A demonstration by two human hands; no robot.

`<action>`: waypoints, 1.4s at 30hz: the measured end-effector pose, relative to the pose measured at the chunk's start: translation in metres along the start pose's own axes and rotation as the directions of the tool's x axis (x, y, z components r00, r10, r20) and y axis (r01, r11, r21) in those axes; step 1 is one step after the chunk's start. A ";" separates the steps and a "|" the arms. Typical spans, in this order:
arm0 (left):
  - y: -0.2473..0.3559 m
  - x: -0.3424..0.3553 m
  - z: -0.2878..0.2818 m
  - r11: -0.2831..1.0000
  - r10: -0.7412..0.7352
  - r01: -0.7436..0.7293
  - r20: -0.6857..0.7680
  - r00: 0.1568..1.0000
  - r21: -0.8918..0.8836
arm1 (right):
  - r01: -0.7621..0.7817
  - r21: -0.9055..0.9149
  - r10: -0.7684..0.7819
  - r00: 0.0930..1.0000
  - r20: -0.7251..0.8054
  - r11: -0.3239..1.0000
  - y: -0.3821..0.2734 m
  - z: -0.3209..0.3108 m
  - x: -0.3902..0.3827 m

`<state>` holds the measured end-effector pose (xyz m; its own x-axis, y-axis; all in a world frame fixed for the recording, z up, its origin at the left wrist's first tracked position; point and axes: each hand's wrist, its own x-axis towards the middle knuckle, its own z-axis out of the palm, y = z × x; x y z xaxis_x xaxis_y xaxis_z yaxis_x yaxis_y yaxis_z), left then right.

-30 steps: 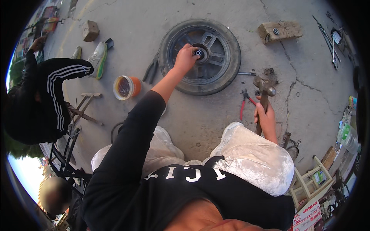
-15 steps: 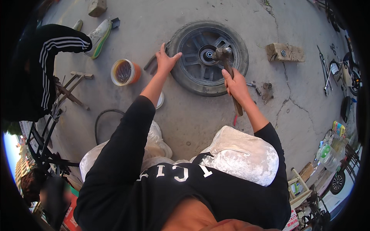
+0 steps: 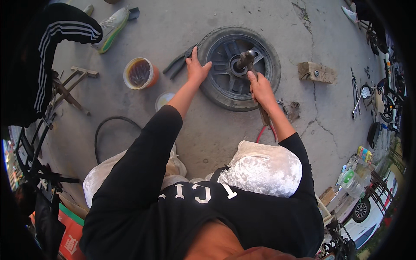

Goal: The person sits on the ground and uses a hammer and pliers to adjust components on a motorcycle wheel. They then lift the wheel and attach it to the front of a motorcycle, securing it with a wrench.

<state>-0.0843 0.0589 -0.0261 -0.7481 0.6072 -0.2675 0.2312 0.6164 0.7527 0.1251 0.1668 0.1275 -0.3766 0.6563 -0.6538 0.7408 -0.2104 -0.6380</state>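
Observation:
A spoked wheel with a black tyre (image 3: 268, 93) lies flat on the ground in front of me. My left hand (image 3: 198, 71) rests at its left edge, thumb and forefinger stretched apart against the tyre; the other fingers are partly hidden. Wrapped round the wooden handle of a hammer (image 3: 247, 57) is my right hand (image 3: 262, 91). The hammer's metal head is over the wheel's hub (image 3: 237, 66) and hides part of it. Beside the left hand lies a tool with two dark handles (image 3: 177, 65). Red tool handles (image 3: 274, 132) show below the hammer.
Left of the wheel stand a tub of brownish liquid (image 3: 141, 73) and a whitish round lid or dish (image 3: 164, 100). To the right are a wooden block (image 3: 318, 72) with a small ring on it and long metal tools (image 3: 355, 95). Another person's shoe (image 3: 113, 30) is at upper left.
The hammer head has come over the hub, covering the bearing-like ring seen there before. My left hand stays at the tyre's edge. The whole view has shifted slightly.

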 end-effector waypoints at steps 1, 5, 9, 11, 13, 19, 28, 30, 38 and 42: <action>0.002 -0.001 0.000 1.000 -0.010 0.010 0.004 1.000 0.005 | 0.110 -0.045 -0.113 0.991 -0.071 0.993 0.004 0.000 0.002; 0.010 -0.002 0.005 1.000 -0.016 0.016 0.015 1.000 -0.001 | 0.379 -0.350 -0.474 0.847 -0.241 0.857 0.062 0.014 0.034; -0.001 -0.006 0.001 0.999 -0.020 0.020 0.009 1.000 0.028 | 0.092 -0.036 -0.092 0.996 0.018 0.995 0.004 -0.003 0.028; -0.001 -0.001 0.000 1.000 0.006 -0.006 -0.005 1.000 -0.004 | 0.149 0.016 -0.148 0.988 -0.053 0.989 -0.003 -0.005 0.016; 0.006 0.000 0.001 1.000 -0.003 0.003 0.001 1.000 0.014 | 0.200 0.050 -0.191 0.970 -0.148 0.979 0.008 -0.003 -0.006; 0.007 -0.001 -0.004 0.999 -0.026 0.026 0.007 1.000 0.028 | 0.099 -0.002 -0.099 0.991 -0.089 0.995 0.022 -0.004 -0.002; 0.011 -0.003 -0.005 0.998 -0.040 0.039 0.022 0.999 0.054 | 0.106 -0.133 -0.108 0.994 -0.012 0.985 -0.014 -0.017 0.024; 0.010 0.003 -0.006 0.998 -0.022 0.021 0.017 1.000 0.067 | 0.239 -0.166 -0.258 0.960 -0.107 0.957 -0.011 -0.014 0.025; 0.005 -0.003 -0.004 0.998 -0.020 0.020 0.012 1.000 0.056 | 0.115 -0.133 -0.119 0.993 -0.022 0.985 -0.010 -0.011 0.023; 0.010 -0.004 -0.003 0.999 -0.017 0.015 0.032 0.999 0.047 | 0.507 -0.373 -0.620 0.719 -0.315 0.777 0.036 0.021 0.006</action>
<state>-0.0807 0.0607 -0.0155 -0.7319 0.6123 -0.2990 0.2486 0.6485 0.7195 0.1376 0.1480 0.0921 -0.5550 0.8301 0.0538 0.5922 0.4397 -0.6752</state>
